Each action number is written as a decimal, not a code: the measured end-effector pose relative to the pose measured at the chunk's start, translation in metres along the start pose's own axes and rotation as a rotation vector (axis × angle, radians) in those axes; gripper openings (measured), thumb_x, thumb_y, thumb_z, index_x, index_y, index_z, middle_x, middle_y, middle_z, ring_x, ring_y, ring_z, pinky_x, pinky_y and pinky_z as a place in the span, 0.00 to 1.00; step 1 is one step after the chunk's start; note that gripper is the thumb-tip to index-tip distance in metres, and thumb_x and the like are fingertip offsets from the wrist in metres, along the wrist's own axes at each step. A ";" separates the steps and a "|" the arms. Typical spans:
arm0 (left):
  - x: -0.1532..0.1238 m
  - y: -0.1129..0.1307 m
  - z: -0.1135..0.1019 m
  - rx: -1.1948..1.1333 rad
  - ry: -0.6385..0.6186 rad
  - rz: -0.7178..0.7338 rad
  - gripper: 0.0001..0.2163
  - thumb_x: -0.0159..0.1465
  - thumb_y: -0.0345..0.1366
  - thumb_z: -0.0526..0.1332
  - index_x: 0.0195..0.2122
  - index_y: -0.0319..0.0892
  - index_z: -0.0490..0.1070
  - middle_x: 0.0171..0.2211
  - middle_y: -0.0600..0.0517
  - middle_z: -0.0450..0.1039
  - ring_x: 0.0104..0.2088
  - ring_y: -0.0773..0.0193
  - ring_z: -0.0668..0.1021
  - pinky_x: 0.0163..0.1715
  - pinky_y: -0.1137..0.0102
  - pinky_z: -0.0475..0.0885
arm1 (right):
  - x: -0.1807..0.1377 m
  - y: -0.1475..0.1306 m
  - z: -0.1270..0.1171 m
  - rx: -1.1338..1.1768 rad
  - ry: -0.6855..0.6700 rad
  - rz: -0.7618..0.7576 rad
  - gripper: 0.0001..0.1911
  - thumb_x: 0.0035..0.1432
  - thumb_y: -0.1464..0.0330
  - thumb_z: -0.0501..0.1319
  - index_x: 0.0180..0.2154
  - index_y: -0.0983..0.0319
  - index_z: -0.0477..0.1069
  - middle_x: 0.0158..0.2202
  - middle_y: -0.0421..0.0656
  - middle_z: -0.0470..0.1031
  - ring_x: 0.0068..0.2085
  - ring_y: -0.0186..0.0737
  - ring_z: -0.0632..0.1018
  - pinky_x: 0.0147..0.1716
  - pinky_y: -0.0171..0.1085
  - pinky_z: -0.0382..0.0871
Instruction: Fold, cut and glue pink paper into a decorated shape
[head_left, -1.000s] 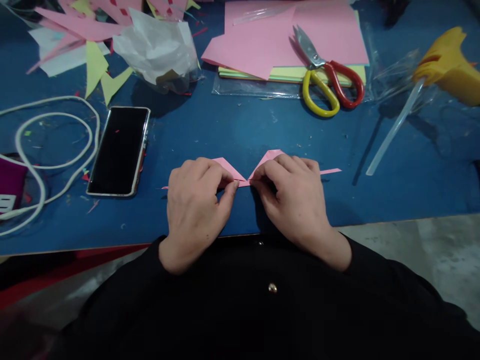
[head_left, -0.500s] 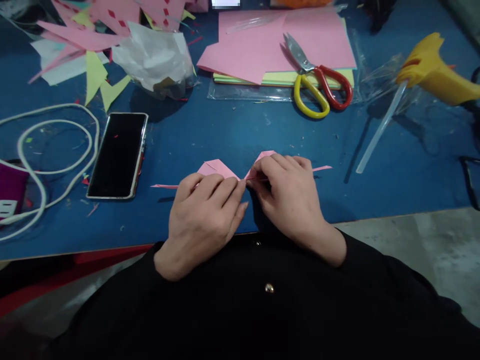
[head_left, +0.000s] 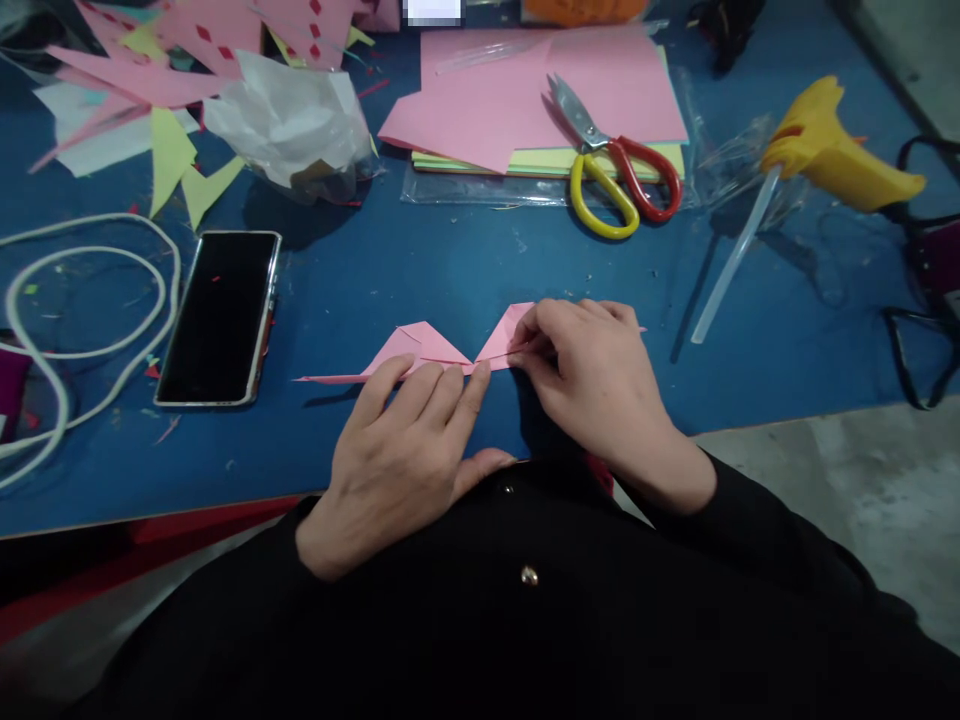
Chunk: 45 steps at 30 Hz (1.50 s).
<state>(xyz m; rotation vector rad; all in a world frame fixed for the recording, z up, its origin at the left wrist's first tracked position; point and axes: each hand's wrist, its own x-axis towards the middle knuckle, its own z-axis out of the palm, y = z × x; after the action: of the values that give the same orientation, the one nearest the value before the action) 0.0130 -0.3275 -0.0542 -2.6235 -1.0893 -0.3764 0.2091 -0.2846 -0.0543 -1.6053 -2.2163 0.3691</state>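
Being pressed by the outstretched left hand [head_left: 401,440] and pinched by the right hand [head_left: 600,370], the folded pink paper [head_left: 429,343] is being creased at frame centre, both peaks already formed, the right half's crease seemingly unfinished, while scissors [head_left: 619,152] are lying farther off, right of upper centre.

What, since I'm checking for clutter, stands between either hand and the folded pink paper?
Nothing visible does. The left hand rests along the near edge of the folded pink paper; the right hand pinches its right part. The scissors lie beyond it and the smartphone to its left, both clear of the hands.
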 end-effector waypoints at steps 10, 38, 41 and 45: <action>0.000 0.002 0.000 0.015 0.014 -0.011 0.27 0.70 0.53 0.55 0.56 0.33 0.73 0.43 0.41 0.80 0.42 0.50 0.79 0.52 0.55 0.67 | 0.000 0.026 -0.018 0.038 0.008 0.083 0.05 0.54 0.73 0.65 0.30 0.57 0.74 0.28 0.39 0.80 0.34 0.45 0.77 0.41 0.45 0.61; -0.001 0.007 0.006 0.064 0.020 -0.029 0.32 0.69 0.57 0.54 0.59 0.32 0.72 0.43 0.41 0.79 0.43 0.48 0.77 0.53 0.53 0.64 | -0.019 0.048 -0.038 -0.189 0.139 0.109 0.14 0.52 0.78 0.60 0.41 0.62 0.74 0.38 0.46 0.80 0.41 0.51 0.76 0.38 0.46 0.69; -0.001 0.008 0.006 0.070 0.016 -0.030 0.32 0.69 0.57 0.54 0.59 0.32 0.72 0.43 0.41 0.79 0.43 0.49 0.77 0.53 0.54 0.64 | -0.034 0.032 -0.034 -0.241 0.398 0.009 0.14 0.59 0.75 0.59 0.48 0.65 0.72 0.46 0.52 0.80 0.47 0.55 0.77 0.44 0.51 0.71; -0.001 0.010 0.007 0.062 0.025 -0.040 0.30 0.69 0.55 0.53 0.57 0.33 0.74 0.42 0.42 0.79 0.42 0.50 0.76 0.53 0.54 0.64 | -0.049 0.012 -0.010 -0.134 0.284 -0.437 0.15 0.68 0.69 0.57 0.53 0.68 0.72 0.50 0.53 0.80 0.55 0.49 0.77 0.55 0.47 0.70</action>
<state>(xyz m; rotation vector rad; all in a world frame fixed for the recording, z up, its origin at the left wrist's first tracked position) 0.0205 -0.3318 -0.0628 -2.5394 -1.1288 -0.3770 0.2372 -0.3273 -0.0572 -1.1006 -2.3154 -0.1245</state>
